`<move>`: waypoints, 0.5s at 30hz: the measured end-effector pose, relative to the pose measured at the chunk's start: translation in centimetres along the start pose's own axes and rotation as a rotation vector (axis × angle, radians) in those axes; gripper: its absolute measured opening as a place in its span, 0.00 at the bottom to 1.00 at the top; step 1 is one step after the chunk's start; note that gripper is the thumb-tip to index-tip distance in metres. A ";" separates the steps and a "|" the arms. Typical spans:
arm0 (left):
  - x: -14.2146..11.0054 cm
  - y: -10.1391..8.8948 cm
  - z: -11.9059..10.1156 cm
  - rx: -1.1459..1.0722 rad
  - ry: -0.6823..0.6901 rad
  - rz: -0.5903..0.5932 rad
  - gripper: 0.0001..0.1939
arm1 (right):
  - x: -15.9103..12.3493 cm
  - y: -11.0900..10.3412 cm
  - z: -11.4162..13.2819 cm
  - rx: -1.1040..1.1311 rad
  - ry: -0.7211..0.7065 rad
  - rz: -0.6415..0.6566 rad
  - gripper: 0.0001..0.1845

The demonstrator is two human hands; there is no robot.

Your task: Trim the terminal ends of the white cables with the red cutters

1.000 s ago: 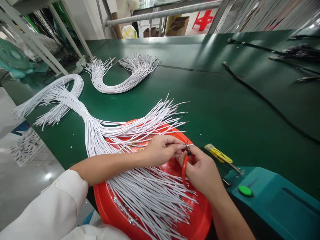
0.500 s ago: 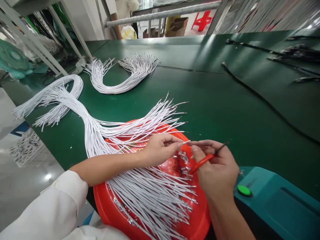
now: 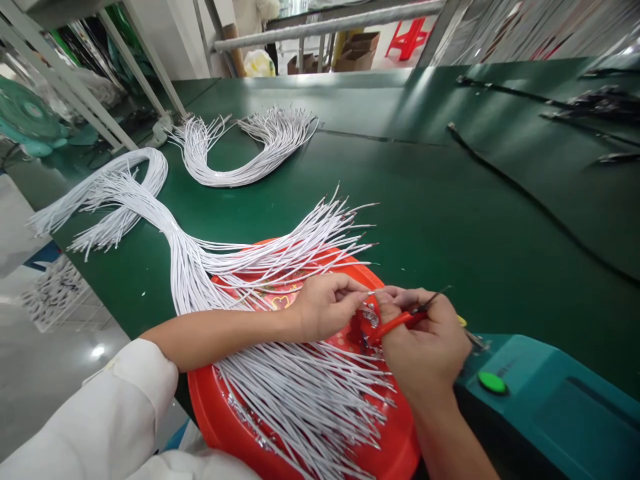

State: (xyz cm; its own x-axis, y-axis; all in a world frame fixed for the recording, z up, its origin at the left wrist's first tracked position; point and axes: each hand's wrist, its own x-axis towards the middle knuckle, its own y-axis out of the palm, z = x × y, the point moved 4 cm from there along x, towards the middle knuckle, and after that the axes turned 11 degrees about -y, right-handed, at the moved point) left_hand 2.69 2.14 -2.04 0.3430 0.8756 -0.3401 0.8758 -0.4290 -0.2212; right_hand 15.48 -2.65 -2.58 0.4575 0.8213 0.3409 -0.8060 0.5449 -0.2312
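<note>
Over the red tray (image 3: 205, 407), my left hand (image 3: 330, 307) pinches the end of a white wire (image 3: 371, 293). My right hand (image 3: 425, 340) is closed round small scissors with red handles (image 3: 393, 325), their dark tips pointing up and away to the right. Its thumb and forefinger meet at the same wire end, beside the left fingertips. A thick bundle of white wires (image 3: 300, 380) with metal-tipped ends fans across the tray under my left forearm. Other white wires (image 3: 300, 250) spread over the tray's far rim. Small shiny metal bits lie in the tray near my fingers.
Two more white wire bundles (image 3: 240, 175) lie curled on the green table (image 3: 400, 187) at the back left. A teal machine (image 3: 555, 393) with a green button stands at the right. Black cables (image 3: 540, 200) stretch along the table's right side.
My right hand moved right from the wire end, turning the scissors' tips outward, then came back to the left fingertips. My left hand has barely moved.
</note>
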 end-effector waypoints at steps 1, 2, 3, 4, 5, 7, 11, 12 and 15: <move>0.0 0.0 -0.1 -0.030 -0.002 -0.004 0.09 | 0.0 0.1 0.0 0.008 0.003 0.002 0.10; 0.0 0.0 -0.2 -0.060 -0.009 -0.004 0.09 | 0.0 0.1 0.0 0.017 0.010 0.006 0.10; 0.0 0.0 -0.2 -0.089 -0.025 0.000 0.08 | 0.0 0.2 0.0 0.029 0.019 0.010 0.10; 0.0 0.0 -0.3 -0.114 -0.046 0.009 0.07 | 0.0 0.2 0.0 0.048 0.027 0.008 0.10; 0.0 0.0 -0.4 -0.131 -0.068 0.018 0.07 | 0.1 0.3 0.1 0.075 0.035 -0.001 0.10; 0.1 0.0 -0.5 -0.147 -0.093 0.027 0.06 | 0.1 0.3 0.3 0.135 0.048 -0.027 0.10; 0.2 0.0 -0.4 -0.130 -0.077 0.035 0.07 | 0.2 0.3 0.9 0.227 0.067 -0.061 0.12; 0.2 0.0 -0.3 -0.122 -0.072 0.039 0.07 | 0.2 0.4 1.0 0.239 0.072 -0.065 0.12; 0.2 0.1 0.1 -0.117 -0.063 0.052 0.07 | 0.2 0.4 0.9 0.238 0.070 -0.060 0.12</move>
State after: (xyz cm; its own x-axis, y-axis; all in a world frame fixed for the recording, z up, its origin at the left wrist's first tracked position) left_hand 2.87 2.26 -2.22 0.3702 0.8356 -0.4059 0.8922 -0.4414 -0.0950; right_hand 14.91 -2.46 -1.82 0.5256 0.8026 0.2821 -0.8384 0.5449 0.0116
